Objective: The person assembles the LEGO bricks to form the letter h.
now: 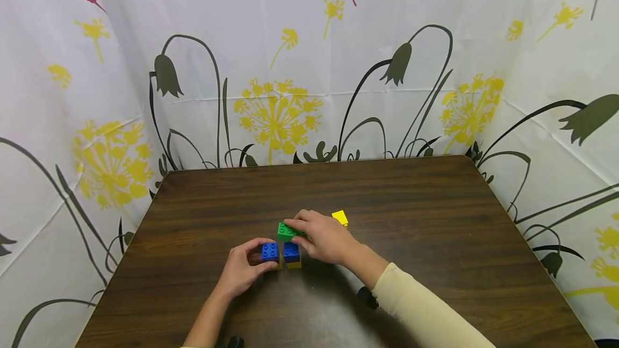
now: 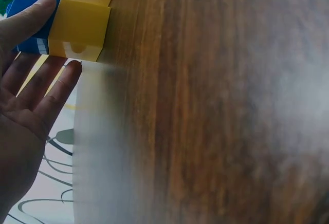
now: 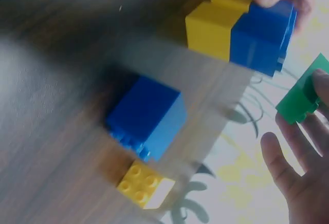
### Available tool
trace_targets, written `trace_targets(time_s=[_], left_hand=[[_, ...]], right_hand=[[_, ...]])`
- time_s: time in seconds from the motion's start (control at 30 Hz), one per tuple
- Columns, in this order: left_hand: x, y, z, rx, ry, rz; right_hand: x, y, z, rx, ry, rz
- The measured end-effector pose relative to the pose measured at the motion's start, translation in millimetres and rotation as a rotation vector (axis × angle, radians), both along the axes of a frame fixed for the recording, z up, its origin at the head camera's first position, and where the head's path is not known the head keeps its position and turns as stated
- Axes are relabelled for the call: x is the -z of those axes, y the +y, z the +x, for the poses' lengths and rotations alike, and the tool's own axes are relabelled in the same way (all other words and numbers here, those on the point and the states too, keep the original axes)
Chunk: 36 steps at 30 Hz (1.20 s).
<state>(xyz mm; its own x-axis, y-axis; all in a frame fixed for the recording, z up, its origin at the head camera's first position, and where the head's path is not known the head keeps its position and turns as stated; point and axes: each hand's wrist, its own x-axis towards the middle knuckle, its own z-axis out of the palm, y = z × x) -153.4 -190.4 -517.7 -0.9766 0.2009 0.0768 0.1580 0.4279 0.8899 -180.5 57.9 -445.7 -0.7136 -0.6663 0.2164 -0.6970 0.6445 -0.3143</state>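
Note:
My left hand [image 1: 242,268] grips a stack made of a blue brick [image 1: 269,252] on a yellow brick [image 2: 79,29], thumb on the near side and fingers behind. Right beside it stands a second stack, its blue brick [image 1: 291,252] likewise on top of a yellow brick [image 1: 293,265]. Over the two stacks, my right hand [image 1: 326,236] pinches a green brick [image 1: 285,231] between thumb and fingers, studs showing. In the right wrist view the green brick [image 3: 300,94] is apart from both stacks.
A loose blue brick [image 3: 146,115] lies on the brown wooden table [image 1: 411,203], hidden under the right hand in the head view. Near it sits a small yellow brick [image 1: 340,218]. A flower-printed curtain [image 1: 300,58] hangs behind the table.

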Motion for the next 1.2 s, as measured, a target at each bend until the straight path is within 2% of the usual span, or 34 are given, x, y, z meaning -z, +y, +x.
trace_targets(time_s=[0.3, 0.53, 0.83, 1.2], left_hand=[[1.6, 1.3, 0.9, 0.057, 0.052, 0.041], [1.0, 1.9, 0.9, 0.062, 0.021, 0.046], [0.6, 2.0, -0.2, 0.077, 0.015, 0.052], [0.0, 1.5, -1.7, 0.078, 0.015, 0.021]], right_hand=[[4.4, -16.6, 16.7, -0.072, 0.187, 0.048], [13.5, -24.5, 19.3, -0.074, 0.296, 0.07], [15.5, -28.0, 18.5, -0.035, 0.318, 0.102], [13.5, -30.2, 17.5, -0.053, 0.316, 0.123]])
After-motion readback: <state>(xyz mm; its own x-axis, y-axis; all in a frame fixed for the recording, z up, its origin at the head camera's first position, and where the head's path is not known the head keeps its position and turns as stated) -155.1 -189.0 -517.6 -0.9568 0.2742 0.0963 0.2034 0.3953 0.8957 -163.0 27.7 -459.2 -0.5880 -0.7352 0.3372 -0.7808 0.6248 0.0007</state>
